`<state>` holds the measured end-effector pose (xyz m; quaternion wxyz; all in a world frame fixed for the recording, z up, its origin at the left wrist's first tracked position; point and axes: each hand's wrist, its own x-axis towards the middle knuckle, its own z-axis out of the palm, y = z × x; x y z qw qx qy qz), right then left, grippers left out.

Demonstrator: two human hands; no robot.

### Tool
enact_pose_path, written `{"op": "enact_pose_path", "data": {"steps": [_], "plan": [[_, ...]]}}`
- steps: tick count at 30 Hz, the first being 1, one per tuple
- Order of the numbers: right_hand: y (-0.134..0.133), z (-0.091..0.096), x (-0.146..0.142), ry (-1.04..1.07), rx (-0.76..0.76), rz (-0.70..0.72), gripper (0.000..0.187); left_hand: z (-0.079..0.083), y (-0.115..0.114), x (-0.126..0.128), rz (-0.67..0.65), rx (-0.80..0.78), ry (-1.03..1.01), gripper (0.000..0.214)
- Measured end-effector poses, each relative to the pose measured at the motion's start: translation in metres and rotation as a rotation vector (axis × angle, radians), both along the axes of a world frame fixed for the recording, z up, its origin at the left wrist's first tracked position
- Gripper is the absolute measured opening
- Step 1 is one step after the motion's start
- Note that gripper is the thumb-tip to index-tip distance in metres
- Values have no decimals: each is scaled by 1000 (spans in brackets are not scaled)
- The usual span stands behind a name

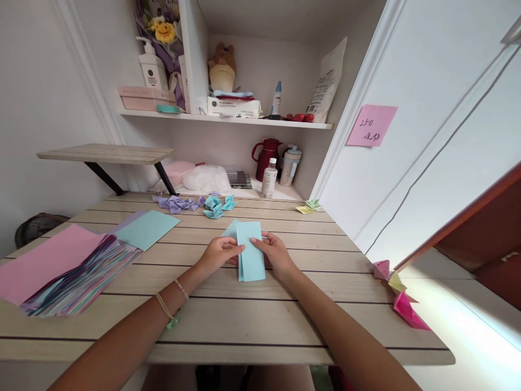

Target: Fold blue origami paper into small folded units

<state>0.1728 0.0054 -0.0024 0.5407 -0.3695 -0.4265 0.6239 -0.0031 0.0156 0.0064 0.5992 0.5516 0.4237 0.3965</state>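
A light blue sheet of paper (252, 260), folded into a tall narrow rectangle, is held upright between my two hands over the middle of the table. My left hand (222, 252) pinches its left edge, thumb on the near face. From the right, my right hand (277, 252) grips the other edge, its thumb also on the near face and its fingers behind. Another light blue piece of paper (230, 230) shows behind the folded one, partly hidden; I cannot tell if they are joined.
A thick stack of coloured paper (52, 260) lies at the left, beside a light blue sheet pile (148, 228). Purple folded pieces (177, 204) and blue folded pieces (215, 206) sit at the back. Pink paper boats (408, 311) line the right edge. A bottle (269, 179) stands behind.
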Motion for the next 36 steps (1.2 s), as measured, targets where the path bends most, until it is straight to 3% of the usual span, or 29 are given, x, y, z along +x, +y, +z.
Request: {"op": "enact_pose_path", "data": {"steps": [4, 9, 11, 22, 36], "plan": [[-2, -1, -5, -61, 8, -7, 53, -2, -2, 1, -31, -31, 44, 32], [-4, 5, 0, -230, 55, -147, 76, -2, 0, -2, -48, -54, 64, 31], [-3, 6, 2, -242, 78, -132, 81, -3, 0, -3, -28, -45, 71, 33], [4, -2, 7, -201, 124, -106, 78, 1, -1, -2, 23, -89, 59, 32], [3, 1, 7, -218, 110, -103, 80, 3, -4, 0, -1, -63, 50, 29]]}}
